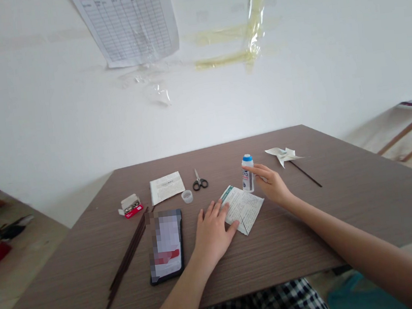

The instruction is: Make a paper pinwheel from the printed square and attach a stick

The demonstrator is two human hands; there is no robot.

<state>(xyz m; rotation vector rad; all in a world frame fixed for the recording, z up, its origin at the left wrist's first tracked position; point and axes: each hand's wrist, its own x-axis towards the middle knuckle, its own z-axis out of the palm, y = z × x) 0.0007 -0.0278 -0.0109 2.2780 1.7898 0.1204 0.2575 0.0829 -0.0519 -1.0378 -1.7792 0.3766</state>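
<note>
My left hand (pixel 214 230) lies flat with its fingers spread, the fingertips resting on the left edge of a folded square of printed paper (pixel 247 207). Creases run across this paper, and a green strip marks its upper edge. Just beyond it, a white glue bottle (pixel 248 182) with a blue cap stands upright on the table. My right hand (pixel 273 184) holds the bottle from the right, fingers across its front; the thumb is mostly hidden. To the right of that hand lies a paper pinwheel (pixel 283 155) on a dark stick.
On the brown table (pixel 329 229) lie scissors (pixel 199 182), a clear round tape roll (pixel 187 196), a stack of printed paper (pixel 167 187), a small open red-and-white box (pixel 131 206), dark sticks (pixel 127 260) and a phone (pixel 169 245). A white wall (pixel 223 113) rises behind the table.
</note>
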